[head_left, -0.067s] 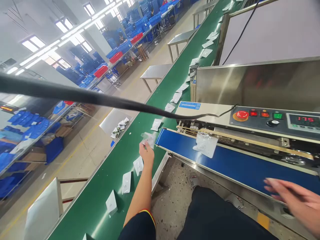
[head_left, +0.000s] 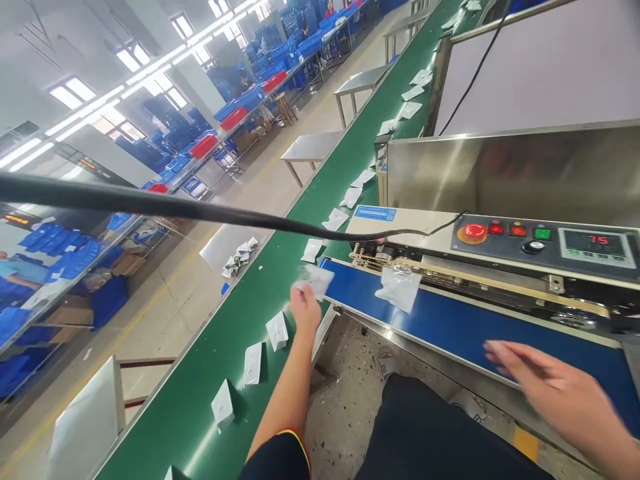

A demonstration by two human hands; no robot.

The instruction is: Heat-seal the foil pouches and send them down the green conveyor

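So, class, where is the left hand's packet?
Head view, just below centre: the packet is at the left end of the blue belt, near the green belt.

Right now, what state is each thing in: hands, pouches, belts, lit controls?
Left hand: pinching a pouch
Held pouch: blurred, off the green belt's surface
Right hand: partly open, nothing seen in it
Blue belt: bearing one pouch; running or stopped, can't tell
Green belt: bearing spaced pouches
Display: lit, red digits
Green button: lit
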